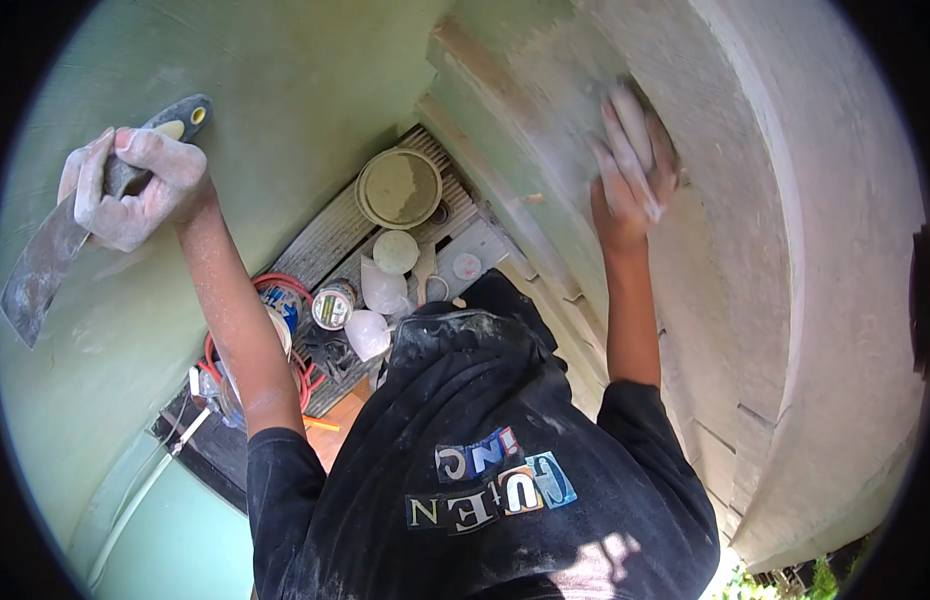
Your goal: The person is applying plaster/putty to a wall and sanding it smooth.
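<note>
Upper left, the left hand [133,185] fist-grips a putty knife [47,260], held clear; the right hand [633,165] presses a sanding pad [657,125] flat-fingered against the pale moulding [745,250].

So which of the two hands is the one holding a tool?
The left hand, gripping the putty knife by its dark handle against the green wall. The right hand presses flat on the pale moulding, with no tool visible.

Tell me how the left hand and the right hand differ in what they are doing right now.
The left hand is closed in a fist around the handle of a putty knife, while the right hand is laid flat with fingers stretched out. The left hand is raised before the smooth green wall; the right hand presses on the rough pale moulding, perhaps over a small pad. Both are coated in pale dust.
</note>
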`<action>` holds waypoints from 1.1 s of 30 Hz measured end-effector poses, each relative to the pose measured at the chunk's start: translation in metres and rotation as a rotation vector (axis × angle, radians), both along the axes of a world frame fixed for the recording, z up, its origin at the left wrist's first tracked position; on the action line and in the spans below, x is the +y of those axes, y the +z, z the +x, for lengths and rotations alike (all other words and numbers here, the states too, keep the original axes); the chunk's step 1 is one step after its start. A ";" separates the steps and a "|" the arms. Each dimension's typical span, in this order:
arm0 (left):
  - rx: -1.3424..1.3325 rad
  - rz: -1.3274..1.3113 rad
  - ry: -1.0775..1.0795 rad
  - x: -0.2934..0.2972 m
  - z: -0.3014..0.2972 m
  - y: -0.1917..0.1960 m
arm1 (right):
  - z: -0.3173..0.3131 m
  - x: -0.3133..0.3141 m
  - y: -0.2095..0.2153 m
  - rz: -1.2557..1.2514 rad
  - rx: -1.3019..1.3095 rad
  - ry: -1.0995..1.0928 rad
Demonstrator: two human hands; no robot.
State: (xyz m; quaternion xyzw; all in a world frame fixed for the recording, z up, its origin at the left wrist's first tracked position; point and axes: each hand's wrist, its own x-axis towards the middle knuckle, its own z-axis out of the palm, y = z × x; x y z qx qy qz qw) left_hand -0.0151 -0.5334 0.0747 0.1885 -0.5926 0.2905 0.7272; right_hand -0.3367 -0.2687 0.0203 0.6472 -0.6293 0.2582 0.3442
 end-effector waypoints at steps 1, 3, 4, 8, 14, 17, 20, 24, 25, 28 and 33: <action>-0.005 0.002 0.000 0.007 -0.003 0.001 | 0.001 0.018 -0.010 0.003 -0.004 0.001; -0.008 -0.006 0.019 -0.002 0.009 -0.002 | -0.001 0.046 -0.023 0.128 -0.187 -0.003; -0.008 -0.007 0.023 0.014 -0.008 0.004 | -0.004 0.051 -0.025 0.129 -0.186 0.002; -0.018 0.000 -0.005 0.007 -0.014 0.002 | -0.004 0.028 -0.015 0.111 -0.065 -0.085; -0.041 0.020 -0.018 -0.007 -0.002 -0.004 | -0.001 0.027 -0.016 0.118 -0.045 -0.119; -0.043 0.009 0.001 0.006 -0.004 0.001 | -0.002 0.070 -0.038 0.130 -0.093 -0.106; -0.046 0.001 0.000 0.006 -0.014 0.000 | -0.004 0.060 -0.033 0.144 -0.160 -0.111; -0.051 0.017 -0.022 0.000 -0.006 0.000 | 0.013 0.010 0.007 0.129 -0.097 -0.135; -0.052 0.020 -0.021 -0.006 -0.010 0.008 | 0.011 0.014 0.004 0.132 -0.096 -0.134; -0.061 0.022 -0.002 0.004 -0.005 -0.001 | 0.006 0.045 -0.019 0.094 -0.128 -0.071; -0.079 0.018 0.011 0.010 -0.010 -0.001 | 0.001 0.070 -0.035 -0.040 -0.189 -0.096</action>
